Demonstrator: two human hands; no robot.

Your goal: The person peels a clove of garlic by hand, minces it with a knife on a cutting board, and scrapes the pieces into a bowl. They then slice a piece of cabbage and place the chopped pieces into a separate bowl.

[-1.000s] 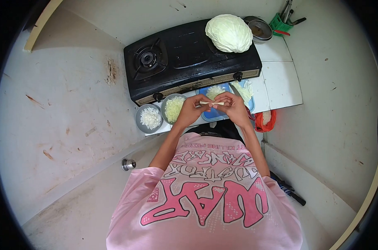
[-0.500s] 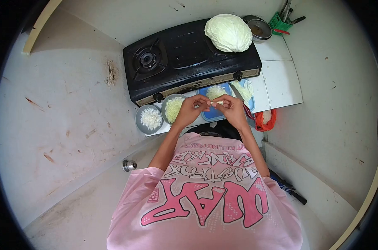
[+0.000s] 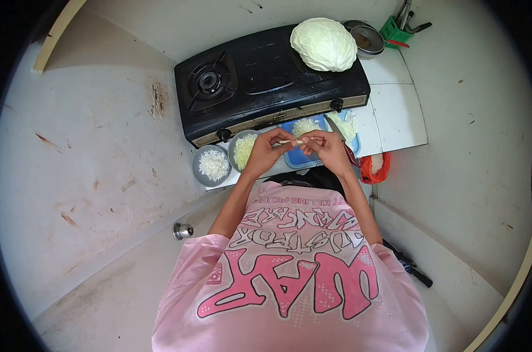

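Both hands meet over the blue tray (image 3: 318, 158), pinching a small pale piece (image 3: 291, 141) between them. My left hand (image 3: 268, 151) holds its left end, and my right hand (image 3: 325, 149) grips it from the right. Chopped pale cabbage (image 3: 306, 126) lies on the tray just beyond my fingers. A knife (image 3: 334, 127) rests beside it, with its dark red handle partly behind my right hand, and larger cabbage leaves (image 3: 347, 125) lie to its right. To the left stand a grey bowl of green-yellow shreds (image 3: 243, 151) and another of white chopped pieces (image 3: 213, 165).
A black gas stove (image 3: 266, 76) spans the back, with a whole cabbage (image 3: 323, 44) on its right side. Behind it are dark pans (image 3: 368, 40) and a green utensil basket (image 3: 393, 33). A red bag (image 3: 376, 169) sits right of the tray.
The fingers have shifted slightly around the pale piece, which now shows between the left fingertips and reaches toward the right ones. The camera view has moved a little.
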